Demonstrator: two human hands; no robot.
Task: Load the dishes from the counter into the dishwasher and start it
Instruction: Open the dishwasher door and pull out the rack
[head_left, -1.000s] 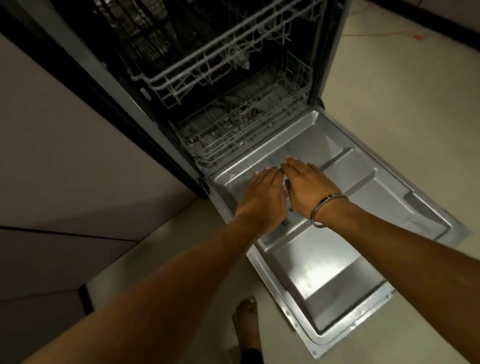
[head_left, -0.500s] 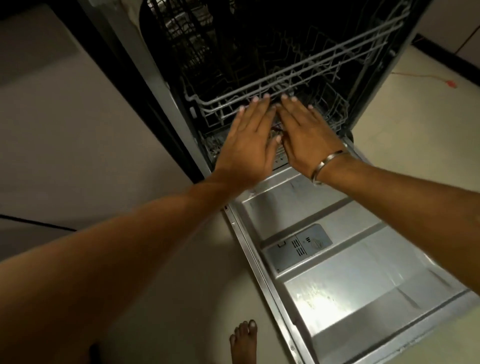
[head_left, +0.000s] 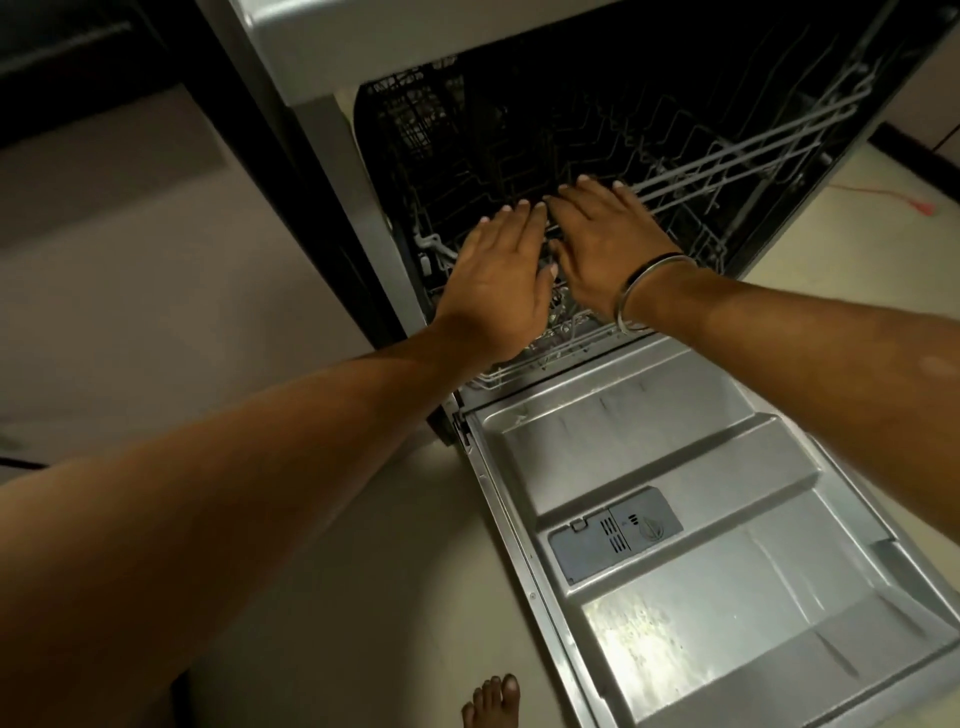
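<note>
The dishwasher (head_left: 332, 208) stands open with its door (head_left: 727, 545) folded flat on the floor; the upper rack (head_left: 727, 161), just past the fingertips, and the lower rack (head_left: 566, 332), under the palms, show only bare wire where visible. No dishes are in view. The left hand (head_left: 498, 275) and right hand (head_left: 605, 249) reach side by side, palms down, fingers straight and holding nothing, tips at the upper rack's front rail; contact is unclear.

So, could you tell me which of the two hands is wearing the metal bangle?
The right hand wears the bangle round its wrist; the left hand beside it has a bare wrist. Both reach, fingers straight, toward the upper rack.
</note>
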